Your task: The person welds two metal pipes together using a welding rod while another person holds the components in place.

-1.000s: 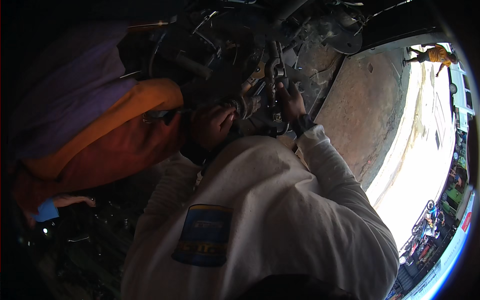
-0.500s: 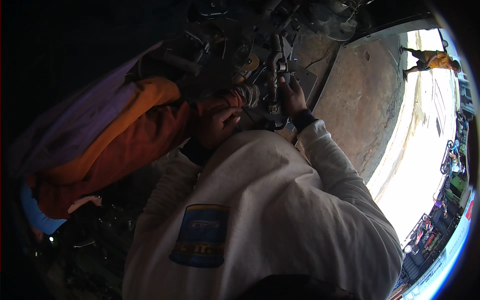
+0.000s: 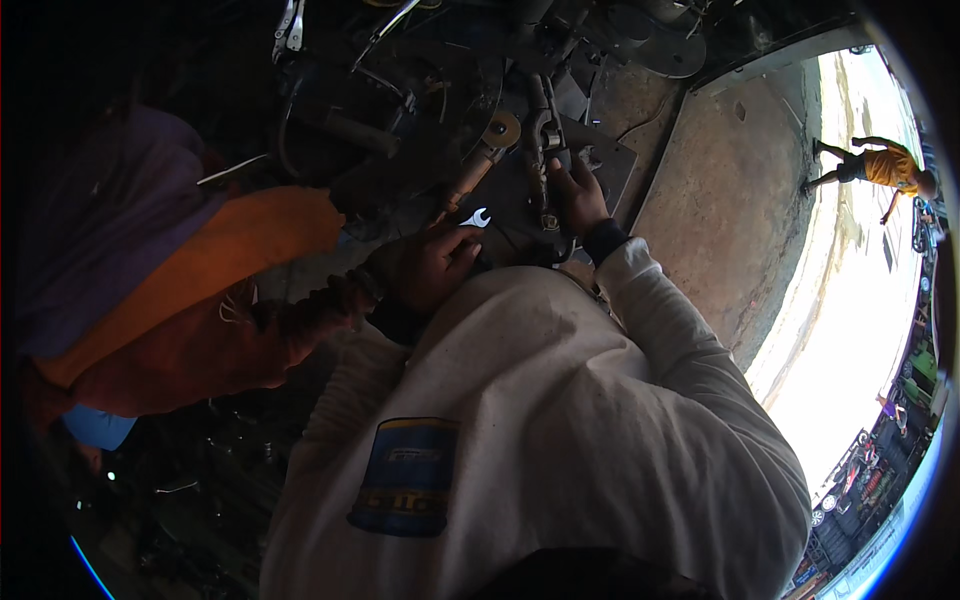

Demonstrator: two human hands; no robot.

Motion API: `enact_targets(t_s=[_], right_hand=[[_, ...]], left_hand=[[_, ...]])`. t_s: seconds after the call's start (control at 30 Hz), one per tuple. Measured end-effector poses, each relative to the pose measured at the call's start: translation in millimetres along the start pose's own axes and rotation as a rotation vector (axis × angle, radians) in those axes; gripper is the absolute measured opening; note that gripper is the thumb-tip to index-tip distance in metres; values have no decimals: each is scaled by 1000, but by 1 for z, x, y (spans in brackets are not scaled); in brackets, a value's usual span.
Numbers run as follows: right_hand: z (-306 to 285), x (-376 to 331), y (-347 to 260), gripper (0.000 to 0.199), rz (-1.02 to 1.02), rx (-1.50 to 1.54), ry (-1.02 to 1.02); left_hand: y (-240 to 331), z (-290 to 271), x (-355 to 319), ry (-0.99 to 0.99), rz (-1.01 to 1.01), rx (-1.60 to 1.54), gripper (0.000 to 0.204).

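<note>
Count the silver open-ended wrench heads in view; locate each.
1 visible: the silver open-ended wrench head at the left bare hand, left of the long, dark metal shaft by the right bare hand. Others may be hidden in shadow.

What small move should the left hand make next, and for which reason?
Perhaps the left hand should bring the wrench a little nearer the shaft: the wrench's open end shows beside that hand, to the left of the shaft, and the right hand is at the shaft.
</note>
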State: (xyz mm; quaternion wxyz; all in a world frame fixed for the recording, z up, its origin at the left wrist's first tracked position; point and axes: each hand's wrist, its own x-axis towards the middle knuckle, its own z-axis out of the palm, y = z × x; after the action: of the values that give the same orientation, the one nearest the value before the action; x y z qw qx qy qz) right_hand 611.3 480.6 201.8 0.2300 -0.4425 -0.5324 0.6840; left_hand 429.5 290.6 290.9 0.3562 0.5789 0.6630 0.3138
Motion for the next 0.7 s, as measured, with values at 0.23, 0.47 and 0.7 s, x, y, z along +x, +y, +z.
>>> enact_targets(t_s=[0.23, 0.47, 0.7], right_hand=[[10, 16, 6, 59, -130, -272, 25], [28, 5, -35, 63, -28, -316, 11], [20, 22, -3, 62, -67, -388, 12]], left_hand=[[5, 13, -9, 175, -66, 26, 22], [-2, 14, -12, 211, -2, 52, 23], [-1, 7, -8, 169, -83, 45, 24]])
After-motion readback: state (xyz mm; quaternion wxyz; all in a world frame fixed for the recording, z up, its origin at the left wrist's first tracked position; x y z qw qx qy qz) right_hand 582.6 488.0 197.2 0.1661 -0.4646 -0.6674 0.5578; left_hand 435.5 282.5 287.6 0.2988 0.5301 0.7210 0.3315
